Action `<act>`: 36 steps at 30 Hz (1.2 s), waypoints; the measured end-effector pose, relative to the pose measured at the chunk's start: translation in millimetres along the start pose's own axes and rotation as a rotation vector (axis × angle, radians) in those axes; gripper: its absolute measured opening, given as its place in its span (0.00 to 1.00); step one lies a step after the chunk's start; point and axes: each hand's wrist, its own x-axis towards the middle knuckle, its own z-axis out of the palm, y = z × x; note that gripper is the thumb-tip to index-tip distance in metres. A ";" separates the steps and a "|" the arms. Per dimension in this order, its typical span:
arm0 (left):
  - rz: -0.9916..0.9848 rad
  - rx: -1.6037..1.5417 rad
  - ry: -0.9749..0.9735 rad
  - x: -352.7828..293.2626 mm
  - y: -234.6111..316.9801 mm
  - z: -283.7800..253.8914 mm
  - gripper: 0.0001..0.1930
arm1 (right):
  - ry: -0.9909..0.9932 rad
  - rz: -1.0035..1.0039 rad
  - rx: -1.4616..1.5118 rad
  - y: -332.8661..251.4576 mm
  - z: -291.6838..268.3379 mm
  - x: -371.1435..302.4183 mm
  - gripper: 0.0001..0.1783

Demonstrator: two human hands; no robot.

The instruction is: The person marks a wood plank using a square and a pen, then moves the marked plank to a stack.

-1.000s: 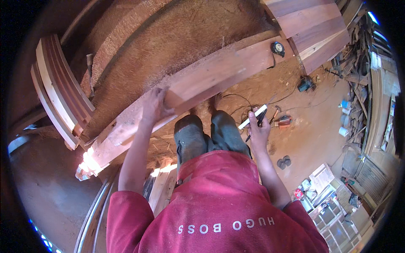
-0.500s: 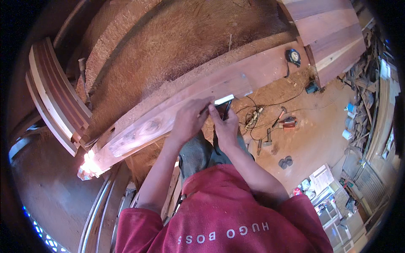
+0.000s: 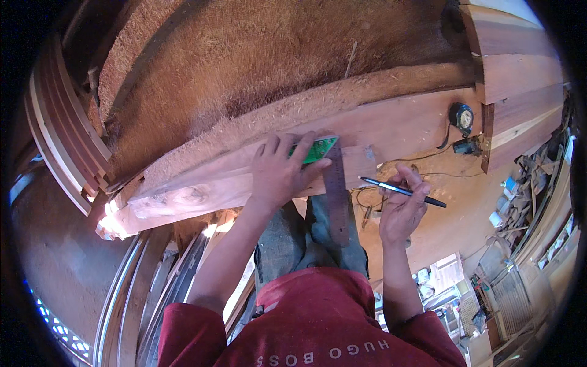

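Observation:
A combination-type square with a green stock [image 3: 320,148] and a long thin metal blade [image 3: 335,205] rests on a reddish wooden plank [image 3: 235,180]. My left hand [image 3: 281,168] grips the stock, fingers over its far side and thumb on its near side. The blade crosses the plank's near edge and sticks out toward my lap. My right hand [image 3: 403,208] is raised to the right of the blade, apart from the wood. Between its fingers is a dark pen [image 3: 405,192] with a light band, its tip pointing left toward the blade.
The plank lies on a longer board [image 3: 416,122]. A blue-and-black tape measure [image 3: 463,119] sits at that board's right end, near joined wooden panels [image 3: 520,73]. Stacked curved strips [image 3: 67,128] stand at left. Sawdust [image 3: 275,61] covers the far side; cords lie below right.
My hands have moved apart. The left now holds the square on the plank, while the right has swung out rightward with the pen. The view has shifted slightly.

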 end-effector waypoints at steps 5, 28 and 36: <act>0.038 0.046 -0.034 -1.9 6.3 8.3 0.31 | -0.112 -0.117 0.141 15.0 2.4 -5.6 0.36; -0.069 0.061 0.051 11.6 3.0 8.8 0.29 | -0.036 -0.457 0.189 48.2 47.9 20.1 0.23; -0.052 0.048 0.044 12.2 2.7 8.9 0.32 | -0.021 -0.411 -0.189 36.4 28.4 0.7 0.11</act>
